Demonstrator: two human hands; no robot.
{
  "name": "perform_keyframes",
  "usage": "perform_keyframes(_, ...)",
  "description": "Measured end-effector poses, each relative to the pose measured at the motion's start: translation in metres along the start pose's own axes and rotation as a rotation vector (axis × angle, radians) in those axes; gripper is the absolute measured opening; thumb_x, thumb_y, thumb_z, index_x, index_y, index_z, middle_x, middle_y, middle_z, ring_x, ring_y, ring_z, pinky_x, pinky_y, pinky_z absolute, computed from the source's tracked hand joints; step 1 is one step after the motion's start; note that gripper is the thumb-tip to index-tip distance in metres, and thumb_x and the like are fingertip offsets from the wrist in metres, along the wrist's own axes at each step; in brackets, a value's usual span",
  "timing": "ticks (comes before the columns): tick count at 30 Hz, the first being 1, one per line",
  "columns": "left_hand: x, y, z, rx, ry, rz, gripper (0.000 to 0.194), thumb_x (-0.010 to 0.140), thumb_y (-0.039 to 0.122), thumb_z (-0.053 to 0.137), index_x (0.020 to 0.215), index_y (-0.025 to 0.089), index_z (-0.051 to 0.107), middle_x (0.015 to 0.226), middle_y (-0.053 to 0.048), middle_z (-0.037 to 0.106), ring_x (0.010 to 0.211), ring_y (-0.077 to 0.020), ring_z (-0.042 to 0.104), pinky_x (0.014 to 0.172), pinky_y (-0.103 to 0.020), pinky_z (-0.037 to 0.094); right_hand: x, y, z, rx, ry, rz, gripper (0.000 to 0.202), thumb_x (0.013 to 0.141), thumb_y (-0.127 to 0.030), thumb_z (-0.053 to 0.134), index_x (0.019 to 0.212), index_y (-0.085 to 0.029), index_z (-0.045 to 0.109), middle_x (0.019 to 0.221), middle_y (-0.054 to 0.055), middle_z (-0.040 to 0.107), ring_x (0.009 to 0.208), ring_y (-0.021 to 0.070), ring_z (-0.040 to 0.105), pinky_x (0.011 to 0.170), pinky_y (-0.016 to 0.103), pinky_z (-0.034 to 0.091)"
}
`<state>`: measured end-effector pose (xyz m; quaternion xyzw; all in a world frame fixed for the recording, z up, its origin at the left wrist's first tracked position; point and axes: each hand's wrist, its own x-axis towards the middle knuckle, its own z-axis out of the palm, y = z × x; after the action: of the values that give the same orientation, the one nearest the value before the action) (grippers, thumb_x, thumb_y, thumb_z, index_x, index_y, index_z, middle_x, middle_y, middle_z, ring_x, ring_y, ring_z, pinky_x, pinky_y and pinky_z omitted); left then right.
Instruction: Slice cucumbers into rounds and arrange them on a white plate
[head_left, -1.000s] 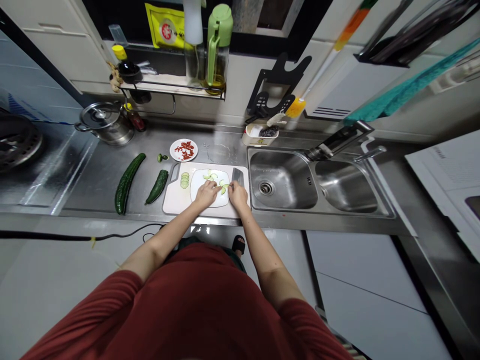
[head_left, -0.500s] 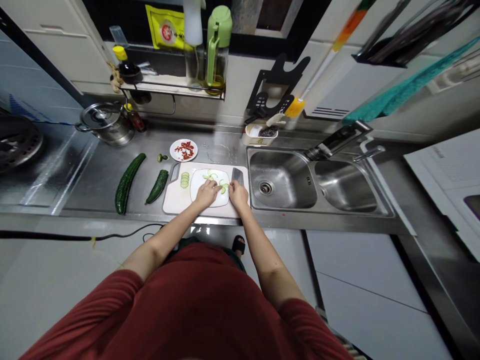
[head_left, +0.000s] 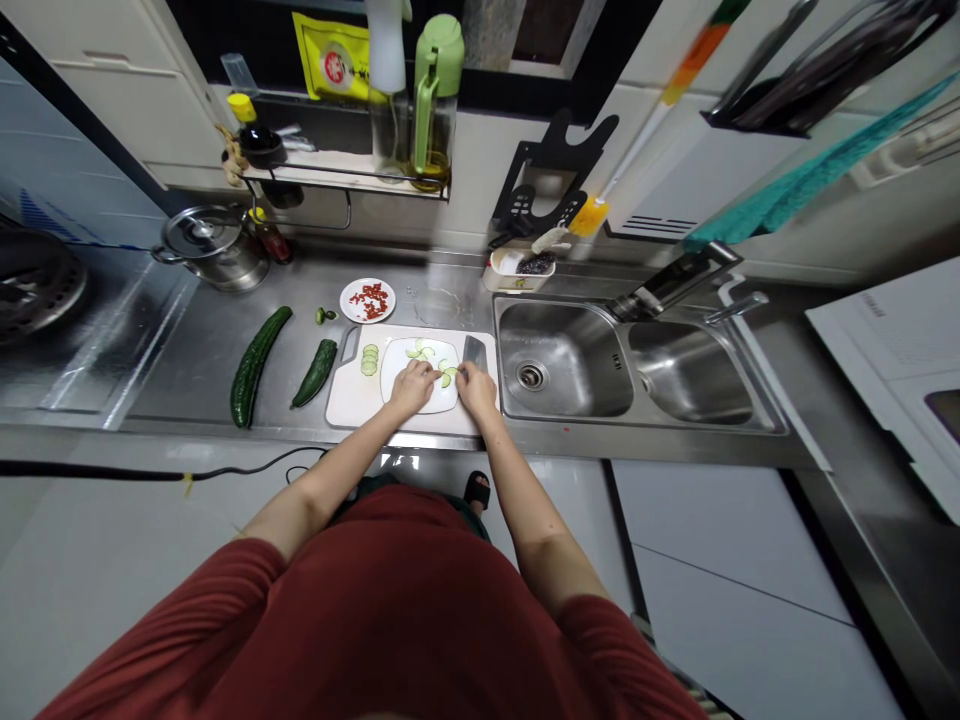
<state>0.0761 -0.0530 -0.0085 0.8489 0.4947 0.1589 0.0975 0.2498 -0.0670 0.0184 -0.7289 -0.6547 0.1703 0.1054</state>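
Note:
Both my hands are over a white plate [head_left: 400,372] that lies on the cutting board [head_left: 349,405]. Pale green cucumber slices [head_left: 421,349] are spread on the plate. My left hand [head_left: 412,388] has its fingers pressed together at the plate's middle, near some slices. At the plate's right edge, my right hand [head_left: 477,388] pinches something too small to make out, beside the slices. A knife [head_left: 475,350] lies on the board just beyond my right hand. A short stack of cucumber slices [head_left: 369,360] sits on the board left of the plate.
A whole cucumber [head_left: 257,367] and a cut one [head_left: 314,374] lie left of the board, with small green ends [head_left: 325,315] behind. A plate of chopped red pieces [head_left: 367,300] stands behind the board. To the right is a double sink [head_left: 566,360]; a pot [head_left: 214,245] stands at the back left.
The fingers of both my hands have shifted very slightly over the plate. Everything else is as before.

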Motion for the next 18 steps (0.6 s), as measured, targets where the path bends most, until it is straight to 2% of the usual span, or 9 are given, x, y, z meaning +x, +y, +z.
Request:
perform_keyframes(7, 0.0026, -0.0035, 0.0032, -0.009, 0.004, 0.017, 0.031, 0.09, 0.021, 0.046, 0.111, 0.027, 0.068, 0.105, -0.008, 0.059, 0.103, -0.0222, 0.046, 0.081, -0.033, 0.046, 0.004, -0.0031, -0.0026, -0.041, -0.049, -0.015, 0.028, 0.092, -0.028, 0.043, 0.112, -0.025, 0.061, 0.103, 0.006, 0.068, 0.09, 0.0201, 0.06, 0.072, 0.026, 0.038)
perform_keyframes(18, 0.0034, -0.0023, 0.0025, 0.006, -0.001, 0.015, 0.03, 0.09, 0.022, 0.047, 0.11, 0.028, 0.068, 0.104, -0.007, 0.059, 0.102, -0.0212, 0.046, 0.081, -0.032, 0.046, 0.0053, -0.0024, -0.0032, -0.069, -0.058, -0.03, 0.03, 0.093, -0.028, 0.04, 0.113, -0.028, 0.062, 0.106, 0.005, 0.068, 0.092, 0.0197, 0.06, 0.072, 0.026, 0.038)
